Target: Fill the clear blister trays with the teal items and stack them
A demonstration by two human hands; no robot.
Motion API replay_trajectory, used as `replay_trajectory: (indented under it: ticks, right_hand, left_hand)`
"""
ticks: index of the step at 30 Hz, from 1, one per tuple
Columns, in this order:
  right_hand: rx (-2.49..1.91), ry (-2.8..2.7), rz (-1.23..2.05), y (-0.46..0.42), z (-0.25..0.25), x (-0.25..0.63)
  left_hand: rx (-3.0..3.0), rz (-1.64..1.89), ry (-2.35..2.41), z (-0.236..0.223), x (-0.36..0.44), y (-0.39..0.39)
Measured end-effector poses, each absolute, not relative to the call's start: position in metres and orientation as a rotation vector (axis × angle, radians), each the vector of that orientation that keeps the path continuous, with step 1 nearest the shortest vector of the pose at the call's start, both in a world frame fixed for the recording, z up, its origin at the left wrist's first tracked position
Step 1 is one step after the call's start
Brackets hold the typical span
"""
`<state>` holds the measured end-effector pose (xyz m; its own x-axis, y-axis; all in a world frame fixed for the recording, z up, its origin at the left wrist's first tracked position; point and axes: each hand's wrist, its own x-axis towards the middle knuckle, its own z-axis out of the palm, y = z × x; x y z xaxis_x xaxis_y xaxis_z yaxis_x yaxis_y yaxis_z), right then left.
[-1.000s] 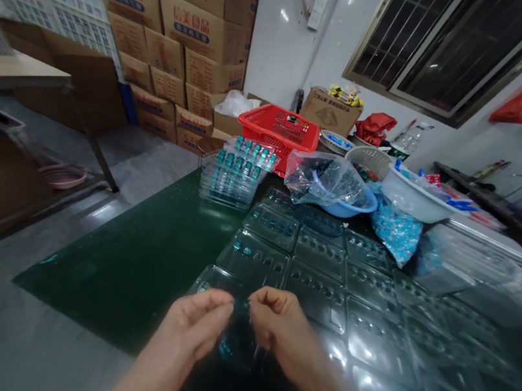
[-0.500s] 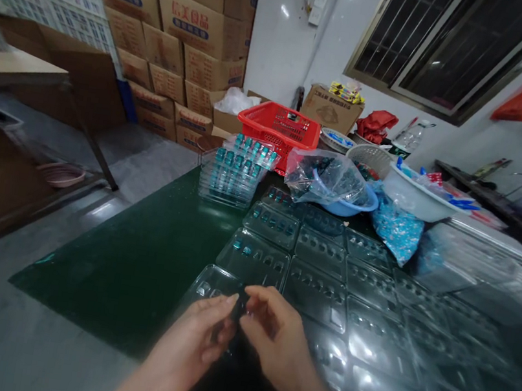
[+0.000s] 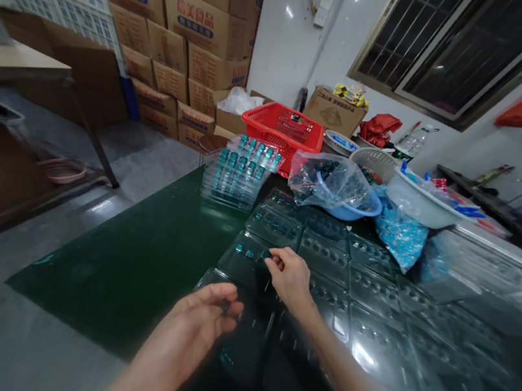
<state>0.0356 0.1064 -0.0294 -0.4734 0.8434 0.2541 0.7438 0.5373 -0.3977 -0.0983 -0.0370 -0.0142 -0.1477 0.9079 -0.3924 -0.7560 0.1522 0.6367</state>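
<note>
My right hand (image 3: 290, 278) pinches a small teal piece (image 3: 266, 256) between thumb and fingertips. It is over a clear plastic blister tray (image 3: 237, 265) in which two teal pieces (image 3: 245, 252) sit in the top row. Nearer to me, my left hand (image 3: 197, 323) hovers over the front tray (image 3: 214, 276), its fingers curled inward. Whatever lies inside those fingers is hidden. Another loose teal piece (image 3: 227, 357) shows just right of my left hand. Beyond my right hand, a further tray (image 3: 267, 225) has a row of teal pieces.
Several clear trays (image 3: 375, 288) cover the right of the green tabletop (image 3: 133, 261). At the back stand a stack of filled trays (image 3: 234, 175), a red basket (image 3: 282, 135), a blue basin (image 3: 350, 210) with a plastic bag (image 3: 327, 179), and a white basin (image 3: 429, 204).
My hands, close together before, are now apart. The right hand has moved forward to the tray with the teal pieces, carrying one piece. My left hand stays roughly in place.
</note>
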Motion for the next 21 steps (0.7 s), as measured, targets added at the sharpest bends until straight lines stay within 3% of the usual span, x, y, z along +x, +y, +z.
replay_trajectory:
  ticks: [16,18,21]
  right_hand:
    - [-1.312,-2.582,0.088,0.101,-0.023,0.021]
    - [-1.232,-2.512,0.189,0.088,-0.014,0.025]
    - [-0.973,-2.364,0.627,0.058,-0.003,0.03]
  left_hand:
    - [0.231,1.527,0.913,-0.014,-0.11,-0.039]
    - [0.275,1.537,0.949,-0.014,-0.108,-0.041]
    - [0.343,1.509,1.031,-0.015,-0.105,-0.044]
